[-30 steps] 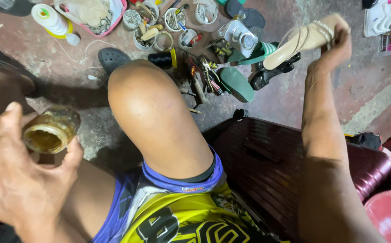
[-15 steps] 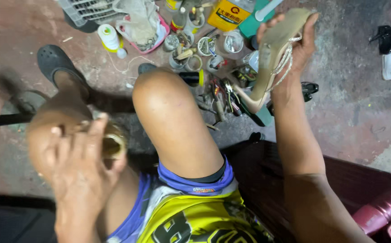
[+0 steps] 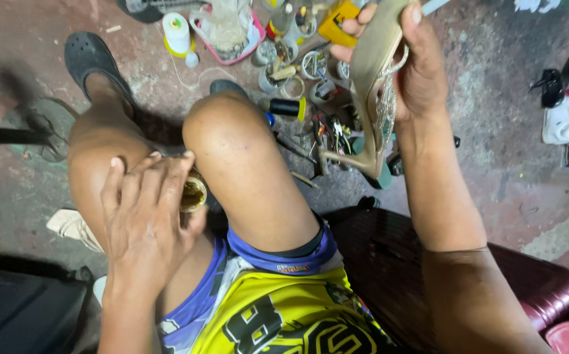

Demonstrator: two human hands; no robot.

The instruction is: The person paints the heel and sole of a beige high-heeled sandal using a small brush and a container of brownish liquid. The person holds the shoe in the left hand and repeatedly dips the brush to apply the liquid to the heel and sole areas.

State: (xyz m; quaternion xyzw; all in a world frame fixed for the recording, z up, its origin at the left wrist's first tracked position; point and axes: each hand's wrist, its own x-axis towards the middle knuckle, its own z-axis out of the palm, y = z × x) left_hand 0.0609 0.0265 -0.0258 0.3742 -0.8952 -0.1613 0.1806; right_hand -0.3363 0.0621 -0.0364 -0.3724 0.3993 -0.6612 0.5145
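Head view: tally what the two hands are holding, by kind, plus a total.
High-heeled shoe, beige, in the right hand: 1
Small open jar of amber glue-like stuff, in the left hand: 1
Total: 2

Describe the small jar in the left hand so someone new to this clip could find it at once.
Start at the two bare knees in the middle of the head view; the left hand rests between them. Under its fingertips, against the inner side of the right knee, sits a small open jar of amber-brown paste. Unlike the tins and rings scattered on the floor, it is held up in a hand.
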